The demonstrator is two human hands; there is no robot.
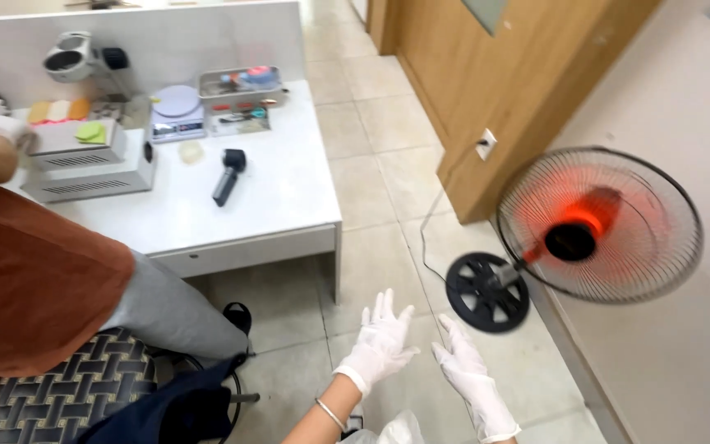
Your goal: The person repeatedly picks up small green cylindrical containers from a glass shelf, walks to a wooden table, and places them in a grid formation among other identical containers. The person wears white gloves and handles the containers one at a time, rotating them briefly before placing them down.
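My left hand (381, 339) wears a white glove and is held out over the tiled floor, fingers spread, holding nothing. A thin bracelet sits on that wrist. My right hand (472, 376), also in a white glove, is beside it with fingers apart and nothing in it. Both hands are near the black round base (486, 292) of a standing fan (600, 226) with a red hub, which stands to the right against the wall.
A white table (289, 210) at the left holds a black handheld tool (228, 175), a small scale (177, 112), a metal tray (241, 86) and a white machine (88, 168). A person in a rust shirt (22, 284) sits on a woven chair (59, 386). A wooden door (503, 90) is behind.
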